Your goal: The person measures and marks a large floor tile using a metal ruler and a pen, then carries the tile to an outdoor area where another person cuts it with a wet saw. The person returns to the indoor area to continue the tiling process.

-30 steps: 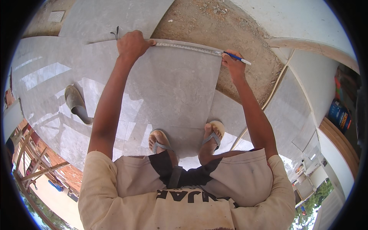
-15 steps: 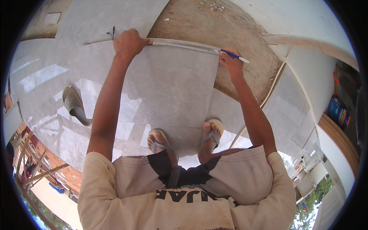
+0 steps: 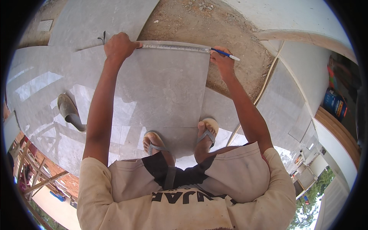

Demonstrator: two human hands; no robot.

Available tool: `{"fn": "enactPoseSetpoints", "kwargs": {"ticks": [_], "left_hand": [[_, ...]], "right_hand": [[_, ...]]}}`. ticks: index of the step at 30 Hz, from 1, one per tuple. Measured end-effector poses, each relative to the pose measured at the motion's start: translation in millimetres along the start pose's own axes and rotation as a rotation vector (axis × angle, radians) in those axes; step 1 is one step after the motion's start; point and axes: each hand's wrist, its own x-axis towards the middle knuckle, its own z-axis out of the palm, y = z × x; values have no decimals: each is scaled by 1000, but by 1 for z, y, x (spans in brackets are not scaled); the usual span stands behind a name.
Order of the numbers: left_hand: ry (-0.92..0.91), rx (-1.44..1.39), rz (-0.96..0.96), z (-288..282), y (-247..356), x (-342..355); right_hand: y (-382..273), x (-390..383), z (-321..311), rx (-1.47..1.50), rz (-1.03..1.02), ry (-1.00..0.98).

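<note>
Still gripping strip (image 3: 174,47) in left hand (image 3: 118,46), pen (image 3: 227,53) in right hand (image 3: 223,64); so, keeping steady along far edge of tile (image 3: 163,88).

Glossy grey tiled floor (image 3: 38,115), bare brown earth (image 3: 191,27), white wall (image 3: 299,17)

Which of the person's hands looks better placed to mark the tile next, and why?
Likely the right hand: it holds the blue pen beside the tile, while the left hand is at the left end of the measuring strip.
</note>
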Motion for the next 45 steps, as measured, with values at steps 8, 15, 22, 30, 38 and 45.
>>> {"fn": "enactPoseSetpoints", "kwargs": {"ticks": [8, 15, 22, 30, 38, 45], "left_hand": [[-38, -5, -4, -4, 2, -1], [7, -26, -11, -4, -1, -2], [-28, -26, -25, -9, 1, -2], [-19, -22, -35, -10, 2, -1], [42, -47, 23, -2, -4, 2], [52, -32, 11, 1, -4, 3]], "right_hand": [[-5, -1, 2, -57, 6, 38], [-39, 0, 31, -7, -264, -22], [-52, -9, 86, -216, -343, -303], [-49, -8, 130, -413, -376, -398], [-39, 0, 152, -468, -411, -429], [-36, -1, 155, -529, -461, -431]]}}
